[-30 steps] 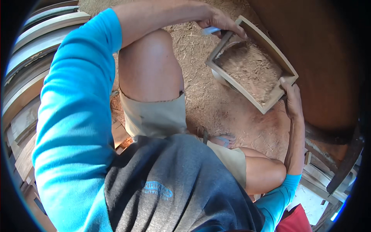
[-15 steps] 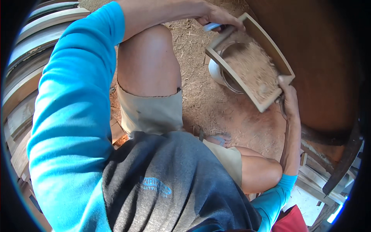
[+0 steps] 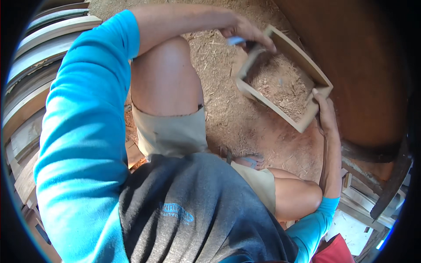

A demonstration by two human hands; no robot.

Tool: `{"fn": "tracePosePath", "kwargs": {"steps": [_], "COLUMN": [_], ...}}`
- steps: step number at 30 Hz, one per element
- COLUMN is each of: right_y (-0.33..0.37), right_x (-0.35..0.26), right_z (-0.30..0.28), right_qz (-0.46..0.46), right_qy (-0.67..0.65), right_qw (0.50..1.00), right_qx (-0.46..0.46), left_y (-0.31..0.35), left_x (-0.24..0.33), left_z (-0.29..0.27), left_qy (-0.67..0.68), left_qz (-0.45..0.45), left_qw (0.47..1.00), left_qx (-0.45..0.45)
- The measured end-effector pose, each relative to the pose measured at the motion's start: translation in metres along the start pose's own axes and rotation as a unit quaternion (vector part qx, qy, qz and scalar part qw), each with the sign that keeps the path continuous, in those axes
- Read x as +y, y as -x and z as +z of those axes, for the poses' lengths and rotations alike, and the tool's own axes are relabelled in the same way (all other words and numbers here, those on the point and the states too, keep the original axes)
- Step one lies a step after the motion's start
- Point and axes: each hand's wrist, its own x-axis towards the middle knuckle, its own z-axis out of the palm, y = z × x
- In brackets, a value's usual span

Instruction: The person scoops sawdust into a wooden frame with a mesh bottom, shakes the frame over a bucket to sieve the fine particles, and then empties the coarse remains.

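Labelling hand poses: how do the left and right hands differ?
Place: the left hand is at the upper-left end of the wooden frame, the right hand at its lower-right end.
Direction: the left hand extends in from the left, the right hand from below.
Nearby: a blurred blue item shows by the left hand, none by the right hand.
Shared: both hold the same frame.

Your sleeves (image 3: 83,131) are bright turquoise, your shirt (image 3: 210,232) charcoal with a small blue print (image 3: 177,211), your shorts (image 3: 171,131) khaki. Your box (image 3: 301,56) is pale tan, the shavings (image 3: 283,85) brown flecked with lighter tan. The ground (image 3: 219,96) is brown with straw-coloured flecks, the panel (image 3: 364,87) dark rust-brown, the cloth (image 3: 334,252) red.
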Motion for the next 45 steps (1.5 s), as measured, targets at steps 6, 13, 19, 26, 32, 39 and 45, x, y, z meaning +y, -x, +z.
{"fn": "tracePosePath", "kwargs": {"steps": [6, 13, 19, 26, 32, 39, 45], "right_y": [-0.009, -0.021, -0.008, -0.014, -0.014, -0.019, -0.010], "right_x": [-0.001, 0.010, 0.010, 0.010, 0.007, 0.014, -0.001], "right_z": [-0.004, -0.021, -0.014, -0.009, -0.009, -0.019, -0.013], "right_qz": [0.021, 0.038, 0.004, -0.011, 0.021, 0.038, 0.075], "right_qy": [-0.120, -0.123, -0.040, -0.036, -0.100, -0.108, -0.138], "right_qw": [0.992, 0.992, 0.999, 0.999, 0.993, 0.992, 0.988], "right_qx": [0.014, 0.009, 0.012, 0.002, 0.065, 0.042, 0.000], "left_y": [-0.002, -0.013, -0.005, -0.004, -0.009, -0.005, -0.021], "left_x": [0.012, 0.001, -0.003, 0.000, 0.015, 0.019, 0.000], "left_z": [0.006, 0.002, -0.010, -0.012, 0.000, 0.010, -0.007], "left_qy": [-0.001, 0.057, 0.092, 0.064, 0.011, -0.009, -0.018], "left_qz": [0.022, 0.055, 0.051, 0.053, 0.043, 0.038, 0.006], "left_qw": [0.998, 0.997, 0.994, 0.995, 0.999, 0.999, 1.000], "left_qx": [-0.061, 0.000, 0.023, 0.048, 0.033, -0.002, 0.000]}}
